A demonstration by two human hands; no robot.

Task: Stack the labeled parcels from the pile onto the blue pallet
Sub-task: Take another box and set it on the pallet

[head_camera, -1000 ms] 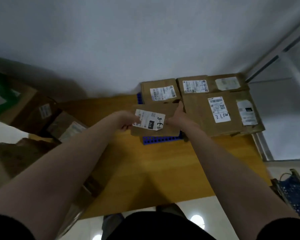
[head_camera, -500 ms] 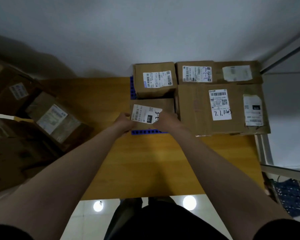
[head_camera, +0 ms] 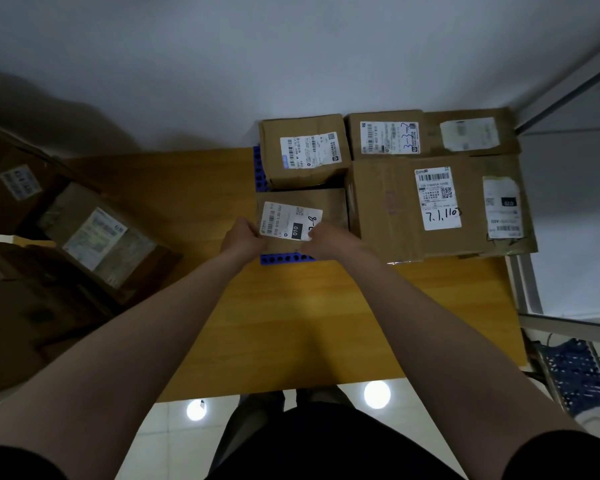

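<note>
A small flat cardboard parcel (head_camera: 326,202) with a white label lies on the near left corner of the blue pallet (head_camera: 284,259). My left hand (head_camera: 245,235) grips its near left edge. Over its near right edge my right hand (head_camera: 328,239) curls, covering part of the label. Three other labeled parcels sit on the pallet: a small box (head_camera: 303,150) behind it, a long box (head_camera: 430,133) at the back right, and a large box (head_camera: 440,206) to the right, touching the small flat parcel.
The pallet rests on a wooden platform (head_camera: 291,323) against a white wall. A pile of dark cardboard parcels (head_camera: 94,237) lies on the left. A metal frame (head_camera: 527,289) and a blue-patterned thing (head_camera: 579,372) stand at the right. Tiled floor lies below.
The small flat parcel has come down from the air onto the pallet's near left corner beside the large box. Both hands stay on its near edge. The view has tilted down.
</note>
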